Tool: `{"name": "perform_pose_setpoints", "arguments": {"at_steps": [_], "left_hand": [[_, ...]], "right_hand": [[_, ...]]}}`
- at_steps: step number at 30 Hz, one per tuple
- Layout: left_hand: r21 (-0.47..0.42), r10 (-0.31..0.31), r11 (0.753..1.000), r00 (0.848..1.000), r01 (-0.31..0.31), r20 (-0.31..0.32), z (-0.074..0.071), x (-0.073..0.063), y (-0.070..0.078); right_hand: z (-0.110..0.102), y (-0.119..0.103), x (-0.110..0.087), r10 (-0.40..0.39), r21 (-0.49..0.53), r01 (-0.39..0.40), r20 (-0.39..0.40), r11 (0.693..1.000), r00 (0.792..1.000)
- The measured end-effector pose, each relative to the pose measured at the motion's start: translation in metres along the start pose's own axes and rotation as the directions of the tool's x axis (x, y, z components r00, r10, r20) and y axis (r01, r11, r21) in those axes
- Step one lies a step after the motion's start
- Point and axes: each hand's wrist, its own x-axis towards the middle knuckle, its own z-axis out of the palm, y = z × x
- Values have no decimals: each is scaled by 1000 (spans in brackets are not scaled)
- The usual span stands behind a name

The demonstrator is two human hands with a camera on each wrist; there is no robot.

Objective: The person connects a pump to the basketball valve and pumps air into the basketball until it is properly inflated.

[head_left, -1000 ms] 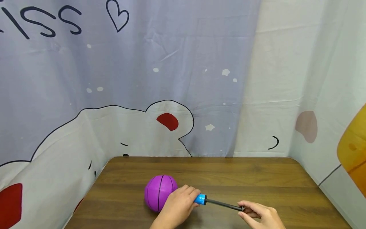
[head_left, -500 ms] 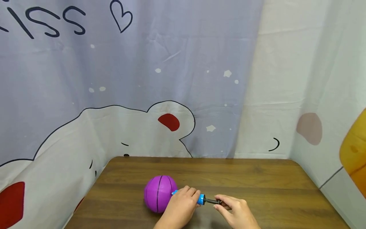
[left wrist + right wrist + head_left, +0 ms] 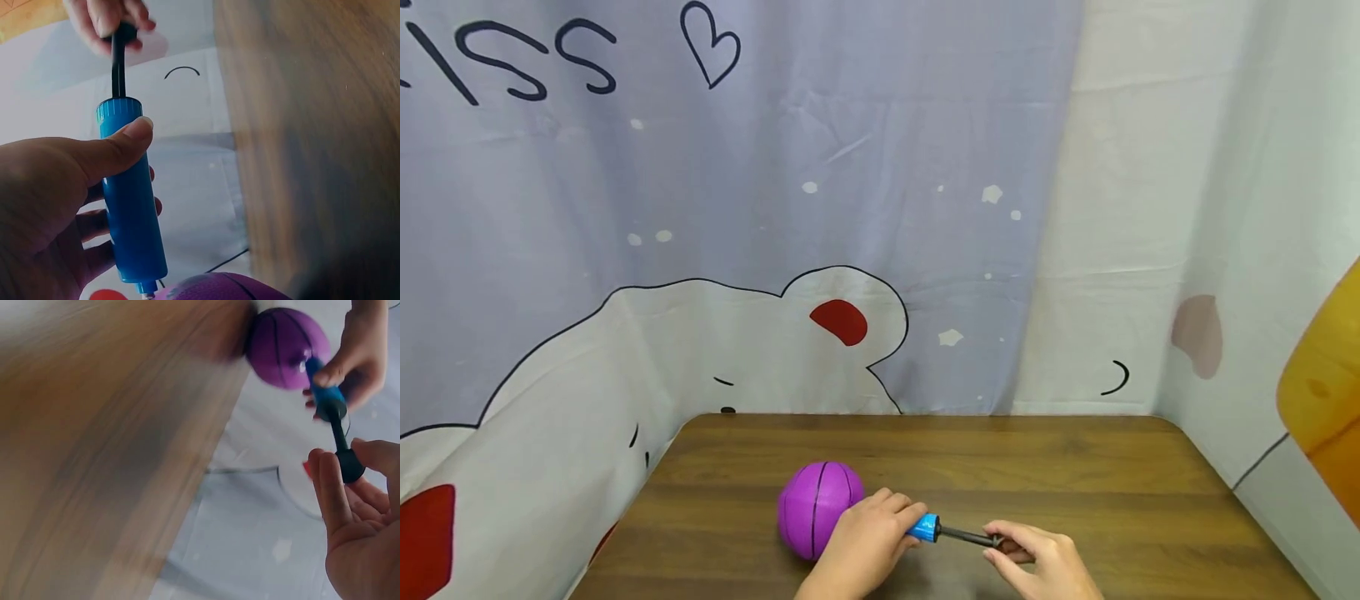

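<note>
A purple ball (image 3: 815, 512) with black lines, like a small basketball, sits on the wooden table. My left hand (image 3: 872, 535) grips the blue barrel of a hand pump (image 3: 132, 215), fingers round one side and thumb across the other. The pump's tip meets the ball, as the right wrist view shows. To the right, my right hand (image 3: 1041, 560) pinches the round black knob (image 3: 349, 466) at the end of the pump's rod (image 3: 966, 536). The rod stands partly out of the barrel. In the head view, the left hand hides most of the barrel.
The brown wooden tabletop (image 3: 1060, 467) extends behind and to both sides of the hands. A printed cloth (image 3: 955, 167) with cartoon shapes hangs behind the table and along its sides.
The rod was far out a second ago, then my right hand pushed it in toward the barrel. Now it is drawn partly out to the right again. The ball stays in place.
</note>
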Motion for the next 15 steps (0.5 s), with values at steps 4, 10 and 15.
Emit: {"name": "perform_pose_setpoints", "arguments": {"at_steps": [4, 10, 15], "left_hand": [[-7, -10, 1000, 1000, 9, -27, 0, -2, -3], [-7, 20, 1000, 998, -20, -60, 1, -2, -2], [1, 19, 1000, 997, -19, -76, 1, -2, -2]], "right_hand": [[-20, 1, -11, 82, -45, -83, -36, 996, 996], [-35, 2, -21, 87, -76, -90, -49, 993, 995], [-30, 0, -15, 71, -83, -77, -65, 994, 995]]}}
